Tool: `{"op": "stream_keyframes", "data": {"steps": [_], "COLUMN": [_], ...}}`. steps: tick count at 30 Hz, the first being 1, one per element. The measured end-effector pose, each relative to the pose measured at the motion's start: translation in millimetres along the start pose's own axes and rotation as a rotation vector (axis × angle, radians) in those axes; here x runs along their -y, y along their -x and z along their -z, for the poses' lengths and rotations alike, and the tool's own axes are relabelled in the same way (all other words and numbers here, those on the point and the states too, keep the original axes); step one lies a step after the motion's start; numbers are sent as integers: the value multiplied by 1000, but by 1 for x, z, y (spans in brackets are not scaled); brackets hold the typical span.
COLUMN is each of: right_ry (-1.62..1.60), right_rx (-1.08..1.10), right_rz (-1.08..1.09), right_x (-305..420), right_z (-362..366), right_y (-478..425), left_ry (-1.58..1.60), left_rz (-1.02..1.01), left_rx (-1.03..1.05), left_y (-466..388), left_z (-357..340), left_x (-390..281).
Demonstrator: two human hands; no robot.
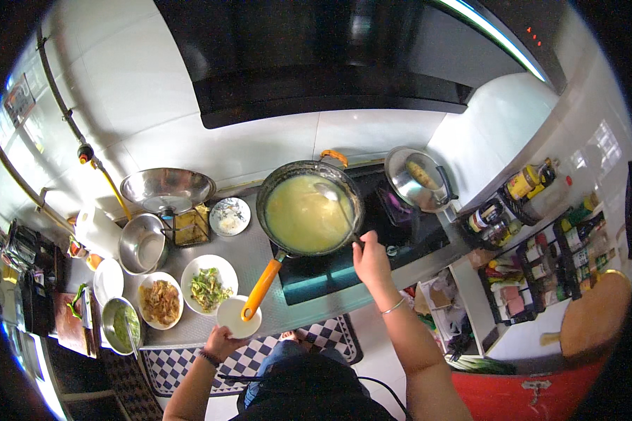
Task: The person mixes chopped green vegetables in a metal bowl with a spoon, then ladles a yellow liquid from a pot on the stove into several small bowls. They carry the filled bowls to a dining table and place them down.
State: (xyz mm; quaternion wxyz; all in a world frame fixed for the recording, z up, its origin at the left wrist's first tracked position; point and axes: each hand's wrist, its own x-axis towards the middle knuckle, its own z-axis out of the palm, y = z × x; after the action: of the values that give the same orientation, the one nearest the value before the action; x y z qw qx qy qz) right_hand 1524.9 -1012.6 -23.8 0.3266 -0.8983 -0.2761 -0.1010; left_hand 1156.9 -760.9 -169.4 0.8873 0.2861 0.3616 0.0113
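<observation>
A wok with an orange handle sits on the black glass hob, holding a pale yellow-green liquid. My right hand grips the dark handle of a metal ladle, whose bowl rests in that liquid. At the counter's front edge, my left hand holds a small white bowl by its near side. The wok's handle passes over this bowl in my view. Beside it stand a white bowl of chopped greens and another with brown cooked food.
A lidded pan stands at the hob's right. Left of the wok are a small plate, steel basins, a steel bowl of green mixture with a utensil, and a cutting board. Bottles line the right-hand rack. A range hood hangs above.
</observation>
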Motion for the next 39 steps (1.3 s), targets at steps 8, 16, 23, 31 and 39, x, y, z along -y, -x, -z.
{"op": "stream_keyframes", "data": {"steps": [8, 16, 23, 31, 39], "right_ry": [-411, -1185, -1336, -1312, -1140], "right_rx": [315, 735, 845, 799, 793], "right_rz": [-440, -1060, -1123, -1038, -916], "right_x": [-39, -23, -31, -8, 25], "right_z": [-17, 11, 40, 105, 161], "right_y": [-41, -55, -59, -74, -75], "left_ry": [175, -41, -90, -124, -118], "left_rz": [-169, -580, -587, -458, -491], "left_rx": [-264, -331, -240, -188, -24], "left_y": [79, 98, 34, -56, -140], "left_z": [35, -85, -191, -272, -314], "left_x": [-32, -103, -143, -144, -104]}}
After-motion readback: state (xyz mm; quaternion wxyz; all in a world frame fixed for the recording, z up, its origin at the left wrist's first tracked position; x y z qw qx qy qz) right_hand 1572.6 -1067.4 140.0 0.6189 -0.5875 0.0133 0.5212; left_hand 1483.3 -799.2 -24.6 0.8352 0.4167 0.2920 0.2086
